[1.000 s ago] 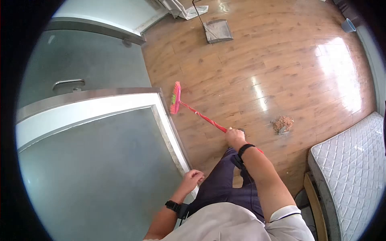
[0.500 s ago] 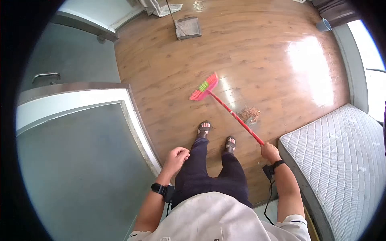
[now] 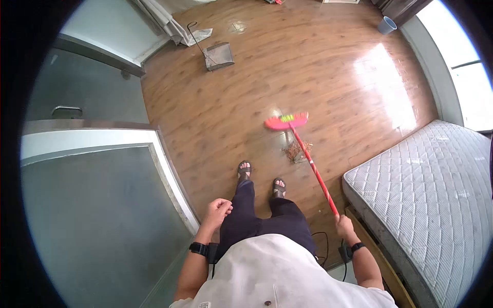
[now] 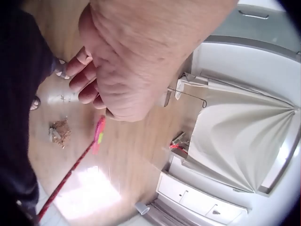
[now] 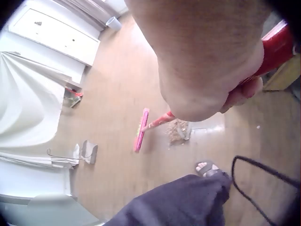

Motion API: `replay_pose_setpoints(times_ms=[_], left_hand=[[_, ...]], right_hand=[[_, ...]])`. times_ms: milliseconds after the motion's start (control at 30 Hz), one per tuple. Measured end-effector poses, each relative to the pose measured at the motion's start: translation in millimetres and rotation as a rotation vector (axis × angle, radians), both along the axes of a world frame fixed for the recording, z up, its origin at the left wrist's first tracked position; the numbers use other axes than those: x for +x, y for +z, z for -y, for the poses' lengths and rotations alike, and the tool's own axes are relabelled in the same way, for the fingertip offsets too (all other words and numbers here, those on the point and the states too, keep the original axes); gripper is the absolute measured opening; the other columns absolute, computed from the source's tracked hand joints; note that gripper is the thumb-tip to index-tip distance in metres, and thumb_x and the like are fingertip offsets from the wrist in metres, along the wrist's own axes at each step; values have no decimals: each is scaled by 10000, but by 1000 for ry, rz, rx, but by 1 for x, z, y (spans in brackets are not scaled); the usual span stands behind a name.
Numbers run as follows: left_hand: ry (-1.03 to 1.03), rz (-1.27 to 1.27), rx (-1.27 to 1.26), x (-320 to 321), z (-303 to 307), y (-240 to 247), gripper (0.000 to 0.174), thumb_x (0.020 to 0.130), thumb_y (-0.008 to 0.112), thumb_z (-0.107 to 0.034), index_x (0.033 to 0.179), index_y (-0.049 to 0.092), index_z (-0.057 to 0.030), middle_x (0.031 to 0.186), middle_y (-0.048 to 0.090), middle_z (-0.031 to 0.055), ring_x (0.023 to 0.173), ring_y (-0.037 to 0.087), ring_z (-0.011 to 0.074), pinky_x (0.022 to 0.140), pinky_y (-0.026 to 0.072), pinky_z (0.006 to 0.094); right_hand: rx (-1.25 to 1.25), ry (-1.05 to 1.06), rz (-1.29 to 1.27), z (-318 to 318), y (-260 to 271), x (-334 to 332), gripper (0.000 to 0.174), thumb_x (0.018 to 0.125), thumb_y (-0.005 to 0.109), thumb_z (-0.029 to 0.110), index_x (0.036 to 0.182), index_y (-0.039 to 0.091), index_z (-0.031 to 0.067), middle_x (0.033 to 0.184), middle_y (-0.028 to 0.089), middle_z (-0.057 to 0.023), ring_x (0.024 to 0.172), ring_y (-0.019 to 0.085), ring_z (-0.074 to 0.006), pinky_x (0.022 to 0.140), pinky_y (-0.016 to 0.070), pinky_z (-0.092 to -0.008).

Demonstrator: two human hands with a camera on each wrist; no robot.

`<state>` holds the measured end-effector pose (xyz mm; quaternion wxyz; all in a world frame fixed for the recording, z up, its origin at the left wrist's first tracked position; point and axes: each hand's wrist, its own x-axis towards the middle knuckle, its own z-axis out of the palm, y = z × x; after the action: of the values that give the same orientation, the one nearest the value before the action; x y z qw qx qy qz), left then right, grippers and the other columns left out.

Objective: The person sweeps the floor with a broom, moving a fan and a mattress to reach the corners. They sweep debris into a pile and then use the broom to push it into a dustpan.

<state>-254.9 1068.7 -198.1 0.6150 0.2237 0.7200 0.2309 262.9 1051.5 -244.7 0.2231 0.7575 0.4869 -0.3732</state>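
Note:
My right hand (image 3: 344, 226) grips the red handle of a broom (image 3: 319, 178), beside the mattress edge. The broom's pink head, with red and yellow-green bristles, is out on the floor past a small heap of brown debris (image 3: 296, 154); the handle crosses over the heap in the head view. In the right wrist view, the fingers of that hand wrap the handle, partly hidden by the wrist. My left hand (image 3: 219, 210) hangs beside the left thigh with loosely bent fingers and nothing in it; the left wrist view shows its palm (image 4: 136, 61).
A long-handled dustpan (image 3: 220, 55) stands on the wood floor at the upper left. To the right is a bare mattress (image 3: 421, 185) on a bed frame, on the left a frosted glass panel (image 3: 102, 215). A blue bin (image 3: 386, 25) sits by the far wall.
The broom has swung from the glass panel on the left across to the right, its head now beyond the debris heap. My right hand has moved right, toward the mattress; the view has turned too.

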Motion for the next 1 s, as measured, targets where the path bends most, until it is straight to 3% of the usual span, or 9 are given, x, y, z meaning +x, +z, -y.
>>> replay_pose_setpoints(times_ms=[133,267,367,433,467,500,800,867,1000], left_hand=[[13,-60,-70,-1,13,21,206,941,591,-219,987,644,-25,837,655,30,716,586,90,647,489,239],[-192,-196,-33,1,14,23,194,923,605,-210,969,646,-26,817,649,24,715,584,87,634,471,240],[-336,-227,43,-7,15,15,220,933,588,-213,1025,631,-18,849,638,21,725,594,106,640,481,256],[-307,-207,-13,-19,15,12,219,932,591,-217,1016,632,-20,844,638,20,715,593,105,633,482,255],[-280,-196,-73,-27,18,10,217,931,593,-221,1008,632,-22,839,637,20,705,592,104,626,484,254],[-274,-182,-72,-37,24,5,217,931,593,-221,1008,632,-22,839,637,20,705,592,104,626,484,254],[48,94,-254,-118,10,-28,198,929,573,-239,959,628,-51,823,649,48,667,612,122,586,511,252],[10,83,-230,-134,-10,-26,199,927,570,-237,961,625,-48,825,648,47,663,609,122,584,512,260],[-33,79,-159,-176,-43,-44,215,922,576,-246,963,622,-39,823,646,46,660,605,118,578,508,258]], right_hand=[[180,18,-135,-93,-82,-34,551,985,365,410,899,620,-71,915,631,-329,922,614,-478,823,486,-540],[-54,-252,-209,-170,-90,-74,556,979,361,403,892,650,-64,908,637,-325,944,621,-460,823,500,-517],[-13,-83,-188,-147,-158,-43,585,1002,348,425,915,639,-75,716,656,-228,641,681,-349,549,542,-441],[-60,-35,-124,-108,-122,-33,533,1001,367,406,971,635,-54,788,671,-244,721,688,-371,574,542,-449],[-79,-21,-66,-89,-102,-30,558,977,389,428,946,655,-62,935,653,-299,984,618,-449,812,513,-501],[-118,116,-159,-47,-141,10,586,977,386,461,992,654,-60,971,650,-299,1022,608,-443,837,510,-490],[-194,-6,33,46,-20,-8,636,963,378,511,867,650,-56,761,662,-236,775,663,-408,657,516,-477],[-209,-262,-74,66,-21,-6,555,953,421,453,750,591,-34,593,545,-99,513,561,-228,451,446,-401],[-303,-768,-210,44,69,-95,566,952,434,483,664,565,13,568,537,-105,482,543,-249,472,444,-424]])
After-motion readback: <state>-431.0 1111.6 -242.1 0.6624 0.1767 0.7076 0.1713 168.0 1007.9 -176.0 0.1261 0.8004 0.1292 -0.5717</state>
